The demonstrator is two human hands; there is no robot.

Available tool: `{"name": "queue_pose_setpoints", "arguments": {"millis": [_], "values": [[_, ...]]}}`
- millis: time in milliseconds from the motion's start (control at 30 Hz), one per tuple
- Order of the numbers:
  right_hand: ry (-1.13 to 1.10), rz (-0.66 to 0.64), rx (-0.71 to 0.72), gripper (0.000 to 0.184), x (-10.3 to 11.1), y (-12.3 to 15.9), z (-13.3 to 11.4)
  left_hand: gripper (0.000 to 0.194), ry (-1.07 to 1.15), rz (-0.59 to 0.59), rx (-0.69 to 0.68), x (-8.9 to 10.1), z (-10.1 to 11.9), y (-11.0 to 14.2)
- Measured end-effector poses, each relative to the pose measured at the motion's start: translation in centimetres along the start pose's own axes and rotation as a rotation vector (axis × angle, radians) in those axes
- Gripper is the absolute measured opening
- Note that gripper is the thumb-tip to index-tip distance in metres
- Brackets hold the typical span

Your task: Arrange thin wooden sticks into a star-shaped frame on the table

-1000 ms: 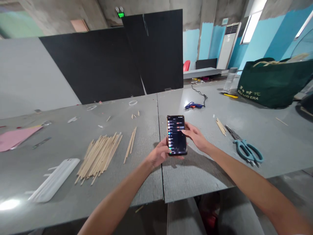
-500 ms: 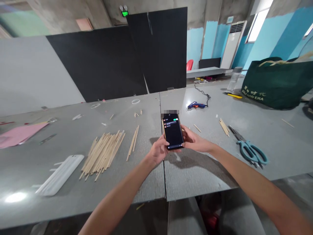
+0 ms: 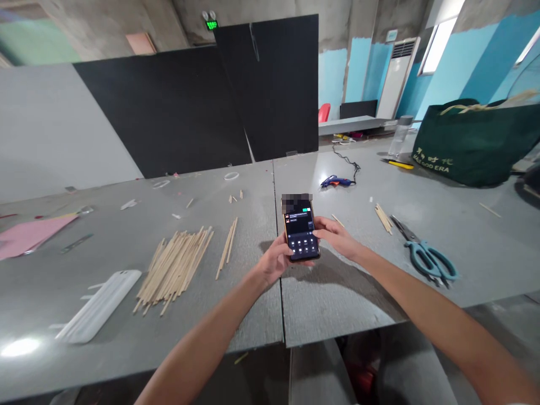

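A smartphone (image 3: 300, 230) is held upright between both hands above the grey table, its dark screen showing a chat with a panel of icons at the bottom. My left hand (image 3: 275, 260) is closed around its lower left side, thumb at the screen's edge. My right hand (image 3: 337, 236) grips the right side, with its thumb over the lower right of the screen. Left of the phone lie a few thin wooden sticks (image 3: 226, 247) and a big pile of wooden sticks (image 3: 175, 270). To the right are scissors (image 3: 428, 253) with blue handles and a few more sticks (image 3: 383, 218).
A blue glue gun (image 3: 337, 181) with a cord lies behind the phone. Further right are a yellow utility knife (image 3: 399, 163), a clear bottle (image 3: 400, 136) and a green bag (image 3: 472, 143). A white plastic piece (image 3: 99, 306) and pink paper (image 3: 36, 233) lie left. Black boards (image 3: 181, 107) stand behind.
An icon panel has opened on the lower half of the phone screen, and the chat lines have shifted. My right thumb has moved up a little. The view has turned slightly.
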State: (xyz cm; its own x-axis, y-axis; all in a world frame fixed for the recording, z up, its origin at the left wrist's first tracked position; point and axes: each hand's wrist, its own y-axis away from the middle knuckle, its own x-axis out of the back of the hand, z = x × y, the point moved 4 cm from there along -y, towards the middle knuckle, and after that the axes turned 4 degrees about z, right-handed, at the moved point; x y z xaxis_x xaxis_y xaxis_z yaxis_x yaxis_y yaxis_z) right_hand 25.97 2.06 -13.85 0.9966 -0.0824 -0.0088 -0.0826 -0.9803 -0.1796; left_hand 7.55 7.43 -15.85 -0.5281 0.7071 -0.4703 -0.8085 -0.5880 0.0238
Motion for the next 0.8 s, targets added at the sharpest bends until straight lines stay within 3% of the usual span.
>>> {"name": "queue_pose_setpoints", "arguments": {"millis": [233, 367, 633, 800], "values": [[0.005, 0.056, -0.002, 0.027, 0.1, -0.3, 0.0, 0.070, 0.004, -0.035, -0.010, -0.4, 0.2, 0.1], [-0.030, -0.013, -0.017, 0.031, -0.2, 0.0, -0.5, 0.071, 0.016, 0.039, -0.008, -0.2, 0.3, 0.1], [-0.081, -0.218, -0.023, 0.087, -1.2, 0.8, -0.7, 0.063, 0.057, 0.232, 0.012, 0.3, 0.6, 0.1], [-0.036, -0.271, 0.012, 0.090, -1.4, 0.8, -0.8, 0.072, 0.064, 0.251, 0.015, 0.3, 0.6, 0.1]]}}
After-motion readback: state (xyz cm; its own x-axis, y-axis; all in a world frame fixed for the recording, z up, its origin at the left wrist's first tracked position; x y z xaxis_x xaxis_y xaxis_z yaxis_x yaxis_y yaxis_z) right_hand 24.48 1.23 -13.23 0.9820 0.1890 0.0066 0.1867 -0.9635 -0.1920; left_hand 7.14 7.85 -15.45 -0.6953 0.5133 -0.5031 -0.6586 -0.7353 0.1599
